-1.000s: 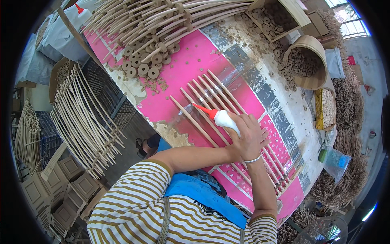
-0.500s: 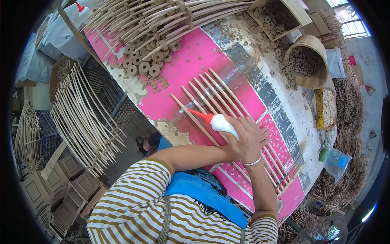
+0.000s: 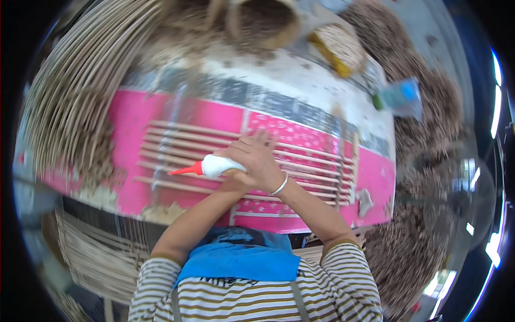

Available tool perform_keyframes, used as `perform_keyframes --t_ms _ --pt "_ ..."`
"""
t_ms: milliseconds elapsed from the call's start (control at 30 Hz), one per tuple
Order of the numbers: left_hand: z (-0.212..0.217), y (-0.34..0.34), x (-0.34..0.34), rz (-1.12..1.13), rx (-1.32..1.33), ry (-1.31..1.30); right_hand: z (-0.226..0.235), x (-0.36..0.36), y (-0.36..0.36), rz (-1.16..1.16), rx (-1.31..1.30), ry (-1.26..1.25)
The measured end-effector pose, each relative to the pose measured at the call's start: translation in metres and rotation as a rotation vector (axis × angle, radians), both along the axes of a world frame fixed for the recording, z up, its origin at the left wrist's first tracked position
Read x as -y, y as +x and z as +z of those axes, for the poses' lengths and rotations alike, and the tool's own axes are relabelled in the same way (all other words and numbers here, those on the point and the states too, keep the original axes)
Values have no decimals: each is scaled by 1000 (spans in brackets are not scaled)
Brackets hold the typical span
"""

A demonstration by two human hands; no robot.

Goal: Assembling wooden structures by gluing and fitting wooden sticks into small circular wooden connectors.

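A white squeeze bottle (image 3: 217,165) with a long red nozzle points leftward, gripped in my right hand (image 3: 258,163), which wears a silver bangle at the wrist. My arms cross at the hands: my left hand (image 3: 264,136) lies mostly hidden beneath the right one. Only its stretched fingertips seem to show past it, somewhat blurred, over the rods. Several thin wooden rods (image 3: 185,145) lie side by side under both hands, on the pink table cover (image 3: 129,115). Their right ends reach a wooden end strip (image 3: 354,166).
Long rods (image 3: 80,80) with small wooden rings are piled at the left. A round wooden tub (image 3: 263,24) and a yellow container (image 3: 338,51) of small pale pieces stand at the far side. A plastic bag (image 3: 402,99) and a crumpled whitish scrap (image 3: 365,202) sit at the right.
My view has swung to the right, so the rods now run nearly across it. The bottle stays in my right hand, its nozzle now pointing left, and the hands remain crossed over the rods.
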State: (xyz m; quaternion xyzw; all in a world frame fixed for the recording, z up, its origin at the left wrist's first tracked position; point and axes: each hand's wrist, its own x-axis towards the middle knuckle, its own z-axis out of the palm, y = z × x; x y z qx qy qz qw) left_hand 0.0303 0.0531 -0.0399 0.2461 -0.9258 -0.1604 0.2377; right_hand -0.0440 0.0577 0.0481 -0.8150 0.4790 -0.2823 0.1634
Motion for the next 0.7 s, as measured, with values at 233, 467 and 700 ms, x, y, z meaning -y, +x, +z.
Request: perform_keyframes --t_ms 233,467,700 --pt "17 -4 13 59 80 -14 -8 -101 -157 -947 854 -23" --pt "22 2 16 50 182 -54 -63 -204 -375 -1241 997 -232" --pt "19 0 9 40 189 -59 -120 -246 -430 -1526 693 -363"
